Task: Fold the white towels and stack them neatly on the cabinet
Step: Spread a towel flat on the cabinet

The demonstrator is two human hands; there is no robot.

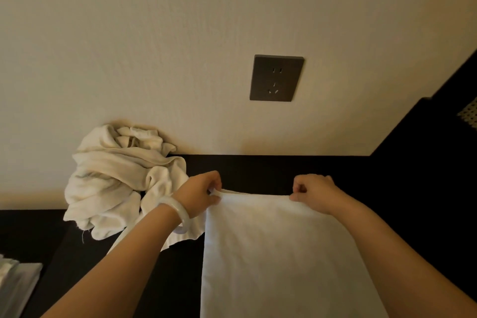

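1. Nearest the lens I saw two bare forearms reaching forward. Between them lay the smooth, flat white cloth towel, spread lengthwise over the matte black cabinet top and running off the bottom of my view.
2. At the towel's far edge the left hand, a pale milky bangle on its wrist, pinched one corner between thumb and curled fingers. The right hand pinched the other corner the same way, and the edge between them was raised a little and drawn taut.
3. I judged the step in hand to be a fold of that far edge back toward the person. Done well, both corners would travel level and together, land square on the near corners, and the crease would be pressed flat before either pinch let go. An uneven pull would skew the sides.
4. Just left of the left wrist sat a crumpled heap of cream-white towels, unfolded and leaning on the wall. One flap of it lay under the forearm, and I thought it could be dragged along.
5. A pale folded stack showed at the lower left, too cropped for me to identify.
6. Behind the cabinet rose a cream textured wall with a dark grey square socket. At the right stood dark furniture with a woven cane panel, all under dim, warm light.
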